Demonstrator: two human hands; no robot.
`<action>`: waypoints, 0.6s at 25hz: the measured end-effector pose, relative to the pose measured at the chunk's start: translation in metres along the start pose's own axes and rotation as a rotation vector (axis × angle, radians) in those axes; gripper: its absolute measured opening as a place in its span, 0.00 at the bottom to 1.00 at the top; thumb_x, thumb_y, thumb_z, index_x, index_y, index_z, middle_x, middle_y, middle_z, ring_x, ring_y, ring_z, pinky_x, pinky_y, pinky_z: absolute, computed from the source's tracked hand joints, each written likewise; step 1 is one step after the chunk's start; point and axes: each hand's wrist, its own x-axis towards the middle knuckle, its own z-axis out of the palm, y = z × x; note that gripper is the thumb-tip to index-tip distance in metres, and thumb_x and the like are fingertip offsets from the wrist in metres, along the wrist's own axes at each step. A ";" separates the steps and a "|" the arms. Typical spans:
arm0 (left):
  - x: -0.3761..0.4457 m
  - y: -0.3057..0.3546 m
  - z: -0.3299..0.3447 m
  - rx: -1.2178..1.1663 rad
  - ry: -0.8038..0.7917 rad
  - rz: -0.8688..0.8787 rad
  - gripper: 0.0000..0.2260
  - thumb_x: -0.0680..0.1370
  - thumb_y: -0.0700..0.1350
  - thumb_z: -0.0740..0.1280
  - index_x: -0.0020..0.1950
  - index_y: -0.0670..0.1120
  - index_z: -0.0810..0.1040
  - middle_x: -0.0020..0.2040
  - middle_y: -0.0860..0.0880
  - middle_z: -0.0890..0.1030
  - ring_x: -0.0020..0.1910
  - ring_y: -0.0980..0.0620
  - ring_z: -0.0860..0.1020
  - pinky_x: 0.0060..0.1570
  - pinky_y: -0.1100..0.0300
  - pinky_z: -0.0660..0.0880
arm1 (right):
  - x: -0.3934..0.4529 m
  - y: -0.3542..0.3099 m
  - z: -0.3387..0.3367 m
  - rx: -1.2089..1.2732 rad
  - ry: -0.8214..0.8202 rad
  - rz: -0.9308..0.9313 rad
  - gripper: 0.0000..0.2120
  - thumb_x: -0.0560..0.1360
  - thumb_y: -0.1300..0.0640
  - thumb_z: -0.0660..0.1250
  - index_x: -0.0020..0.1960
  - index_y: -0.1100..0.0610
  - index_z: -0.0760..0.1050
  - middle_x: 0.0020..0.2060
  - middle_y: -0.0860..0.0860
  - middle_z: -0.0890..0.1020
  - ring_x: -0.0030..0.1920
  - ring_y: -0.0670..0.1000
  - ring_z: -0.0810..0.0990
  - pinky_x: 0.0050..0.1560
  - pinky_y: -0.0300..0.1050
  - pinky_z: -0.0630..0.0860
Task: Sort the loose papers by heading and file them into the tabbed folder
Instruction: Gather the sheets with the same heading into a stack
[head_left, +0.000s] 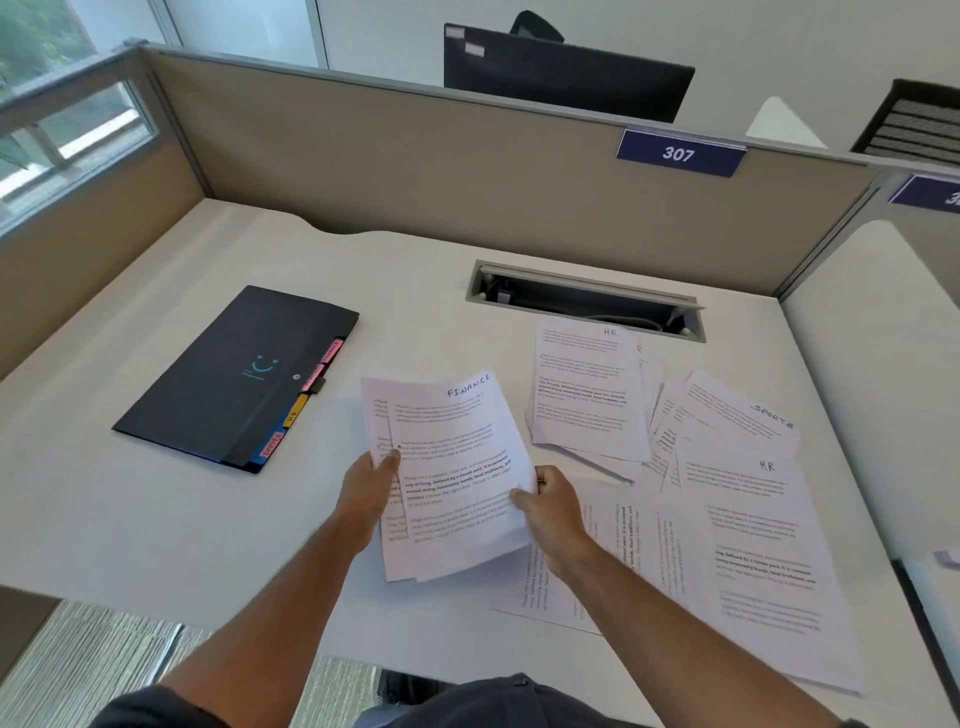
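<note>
I hold a small stack of sheets headed FINANCE (457, 457) above the desk's middle. My left hand (370, 488) pinches its left edge, thumb on top. My right hand (550, 506) grips its right edge. The black tabbed folder (234, 374) lies closed at the left, with pink, yellow and blue tabs along its right side. To the right, loose papers are spread out: an HR pile (587, 395), a sheet headed SPORTS (737, 415) and another HR sheet (753, 519) nearer to me.
The white desk (156, 519) is walled by tan partitions; one carries a sign reading 307 (679, 153). An open cable slot (587, 299) sits in the desk behind the HR pile. A monitor's back rises beyond the partition.
</note>
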 end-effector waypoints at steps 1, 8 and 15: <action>-0.001 0.000 0.000 -0.002 -0.005 0.009 0.07 0.84 0.48 0.63 0.58 0.49 0.79 0.52 0.48 0.87 0.48 0.44 0.86 0.52 0.40 0.82 | -0.002 -0.001 0.003 -0.006 -0.014 -0.002 0.11 0.78 0.63 0.70 0.59 0.56 0.74 0.53 0.50 0.82 0.50 0.49 0.82 0.43 0.40 0.78; 0.001 -0.002 0.000 0.078 0.031 0.021 0.11 0.82 0.39 0.65 0.63 0.50 0.77 0.59 0.48 0.83 0.54 0.43 0.83 0.55 0.40 0.80 | -0.008 0.000 0.016 -0.149 -0.181 -0.099 0.10 0.80 0.49 0.67 0.59 0.52 0.74 0.53 0.50 0.82 0.53 0.50 0.82 0.55 0.51 0.81; 0.009 0.000 -0.004 0.070 0.094 -0.007 0.13 0.82 0.40 0.66 0.67 0.49 0.76 0.61 0.49 0.82 0.54 0.42 0.82 0.55 0.40 0.80 | 0.027 0.004 -0.054 -0.576 -0.004 -0.268 0.20 0.77 0.50 0.73 0.66 0.53 0.73 0.57 0.48 0.79 0.57 0.49 0.78 0.57 0.45 0.76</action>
